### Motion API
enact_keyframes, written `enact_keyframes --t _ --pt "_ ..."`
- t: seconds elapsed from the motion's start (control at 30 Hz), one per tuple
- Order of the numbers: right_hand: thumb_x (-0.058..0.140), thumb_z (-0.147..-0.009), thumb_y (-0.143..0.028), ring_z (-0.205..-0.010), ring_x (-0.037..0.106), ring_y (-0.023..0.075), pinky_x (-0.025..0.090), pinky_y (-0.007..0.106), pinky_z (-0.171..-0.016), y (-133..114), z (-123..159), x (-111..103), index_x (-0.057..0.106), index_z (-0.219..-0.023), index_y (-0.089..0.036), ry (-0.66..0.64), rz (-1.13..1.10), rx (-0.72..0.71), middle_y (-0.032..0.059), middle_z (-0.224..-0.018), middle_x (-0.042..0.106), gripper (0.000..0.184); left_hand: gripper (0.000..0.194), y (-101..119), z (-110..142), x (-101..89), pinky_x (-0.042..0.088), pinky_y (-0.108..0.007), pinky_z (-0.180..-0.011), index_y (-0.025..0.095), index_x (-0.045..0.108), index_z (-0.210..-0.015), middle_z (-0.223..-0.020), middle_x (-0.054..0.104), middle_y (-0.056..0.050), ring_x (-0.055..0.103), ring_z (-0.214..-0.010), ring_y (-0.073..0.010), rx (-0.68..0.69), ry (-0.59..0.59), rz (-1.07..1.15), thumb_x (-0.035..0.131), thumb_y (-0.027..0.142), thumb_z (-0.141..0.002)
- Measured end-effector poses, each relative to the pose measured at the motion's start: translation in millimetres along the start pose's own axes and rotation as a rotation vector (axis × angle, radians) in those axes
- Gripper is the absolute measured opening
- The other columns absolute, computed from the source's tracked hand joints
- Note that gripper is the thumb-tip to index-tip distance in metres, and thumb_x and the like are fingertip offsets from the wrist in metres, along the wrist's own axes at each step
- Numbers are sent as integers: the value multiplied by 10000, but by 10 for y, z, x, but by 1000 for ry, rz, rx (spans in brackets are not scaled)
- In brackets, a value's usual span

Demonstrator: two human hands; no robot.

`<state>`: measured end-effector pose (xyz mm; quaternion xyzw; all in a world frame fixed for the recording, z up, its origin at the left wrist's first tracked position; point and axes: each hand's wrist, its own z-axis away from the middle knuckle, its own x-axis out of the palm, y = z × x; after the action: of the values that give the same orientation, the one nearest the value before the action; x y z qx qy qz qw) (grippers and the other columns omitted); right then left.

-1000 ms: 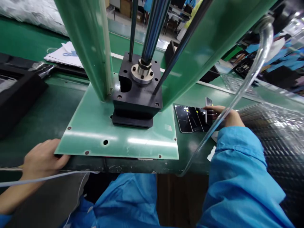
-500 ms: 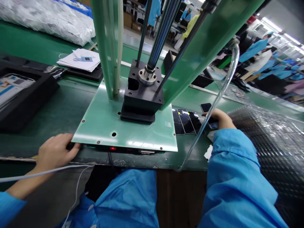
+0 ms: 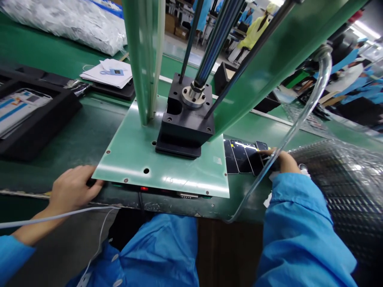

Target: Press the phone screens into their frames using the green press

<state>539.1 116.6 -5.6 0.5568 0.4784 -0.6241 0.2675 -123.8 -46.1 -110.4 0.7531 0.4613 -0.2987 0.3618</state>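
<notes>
A press stands before me: a pale green base plate [image 3: 134,155] carries a black block [image 3: 185,127] under a steel rod. My left hand [image 3: 73,189] rests at the plate's front left corner, fingers curled under its edge onto something dark. My right hand [image 3: 283,161] reaches to a row of black phone-shaped panels [image 3: 239,157] lying beside the plate. Its fingers rest on the rightmost panel [image 3: 262,148], laying it flat at the end of the row. A blue sleeve covers most of that hand.
A clear hose [image 3: 293,127] arcs down in front of my right hand. A black tray with printed sheets [image 3: 26,115] sits at the left, papers [image 3: 107,72] behind it. Bubble-wrap trays [image 3: 344,179] lie at the right. Other people work in the background.
My right hand held one dark panel upright a second ago; it has tilted it down to lie at the end of the row. The left hand stayed at the plate's corner.
</notes>
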Motion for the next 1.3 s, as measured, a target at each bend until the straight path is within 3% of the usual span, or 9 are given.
enact_keyframes --t 0.17,0.3,0.47,0.67,0.83,0.97,1.1,1.17,1.3 --pt "665 -946 -423 -1059 631 323 476 454 -942 -300 562 160 669 -1141 -34 -36 166 -150 255 -1134 651 436 261 -39 -13 1 312 -263 -566 205 560 -717 -598 536 20 492 -568 -144 115 -1 -115 506 396 -888" --pt "599 -946 -374 -1305 518 353 444 467 -1068 -566 1349 610 595 -1354 -113 -61 207 -464 205 -1415 553 484 235 -11 -17 -27 333 -280 -586 216 547 -726 -600 550 16 500 -584 -169 157 -38 -133 513 363 -907" --pt "420 -911 -143 -1340 495 355 409 530 -1118 -714 1893 959 607 -1349 -135 -18 174 -653 200 -1361 596 476 210 60 -11 -90 361 -319 -634 191 612 -793 -665 602 -24 556 -647 -198 236 -85 -144 514 285 -954" --pt "388 -921 -163 -1252 550 333 471 475 -1048 -817 1940 967 650 -1266 -151 7 76 -541 187 -1287 621 433 196 38 12 -105 380 -335 -646 172 652 -820 -685 613 -30 575 -665 -200 278 -70 -98 533 234 -963" --pt "406 -927 -201 -1089 614 312 531 397 -880 -948 1926 943 646 -1182 -130 24 94 -372 203 -1254 607 358 232 24 66 -62 402 -346 -686 171 692 -865 -739 658 -41 598 -709 -207 189 -108 -57 510 266 -974" --pt "447 -917 -242 -946 628 289 523 393 -783 -1019 1955 884 623 -1229 -141 27 79 -315 196 -1282 583 372 250 31 93 -57 398 -356 -696 176 704 -878 -779 678 -55 610 -741 -220 147 -137 -44 496 278 -972" --pt "516 -888 -326 -936 637 298 523 438 -813 -992 1940 793 598 -1315 -157 57 38 -269 189 -1353 557 467 256 36 90 -60 397 -355 -698 175 701 -881 -773 677 -54 611 -745 -222 137 -135 -38 482 269 -973" --pt "594 -835 -420 -1027 627 327 514 469 -893 -940 1877 729 627 -1261 -159 104 -98 -229 175 -1322 581 501 249 36 87 -53 400 -355 -705 174 697 -883 -779 680 -55 612 -748 -221 126 -141 -31 483 266 -969" --pt "722 -674 -516 -1064 625 341 496 467 -944 -877 1643 560 656 -1095 -175 175 -673 -30 165 -1182 644 545 240 45 82 -45 408 -351 -707 180 686 -867 -768 677 -53 616 -745 -219 75 -156 -16 483 271 -956"
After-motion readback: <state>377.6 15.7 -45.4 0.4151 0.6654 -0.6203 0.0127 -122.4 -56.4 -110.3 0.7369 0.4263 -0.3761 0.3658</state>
